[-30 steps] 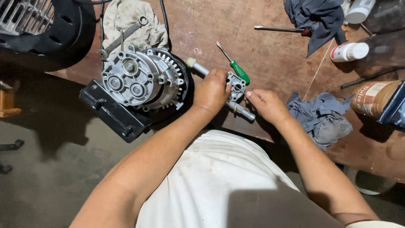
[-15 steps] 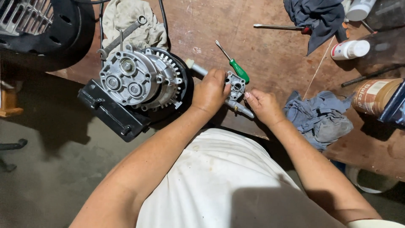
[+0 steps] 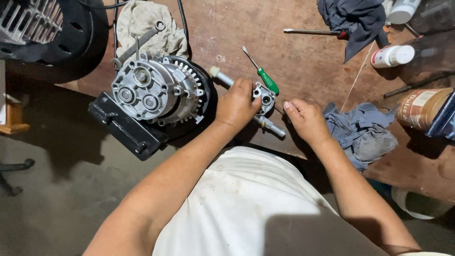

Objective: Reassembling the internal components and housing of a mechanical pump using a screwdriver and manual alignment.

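Brown and scuffed, the wooden bench (image 3: 303, 61) is spreading out past my knuckles, with a dim concrete floor lying below its near edge. I am closing my left hand (image 3: 235, 105) over one end of a small metal pump body (image 3: 263, 97), my fingers curling round it so that it is clamped against the bench. Its long axis is running slantwise, from the pale stub (image 3: 215, 72) sticking out beyond my left knuckles down to the steel tube end (image 3: 275, 128) pointing toward my right hand (image 3: 307, 119). That right hand is lying just beside the tube end, fingers bent and loosely closed; I cannot tell whether they are pinching anything. So the left is the one on the part, and the right is standing off its lower end. Just beyond the part, a green-handled screwdriver (image 3: 265, 78) is lying nearly parallel to it. Off my left wrist a round ribbed motor housing (image 3: 156, 92) is sitting on its black base.
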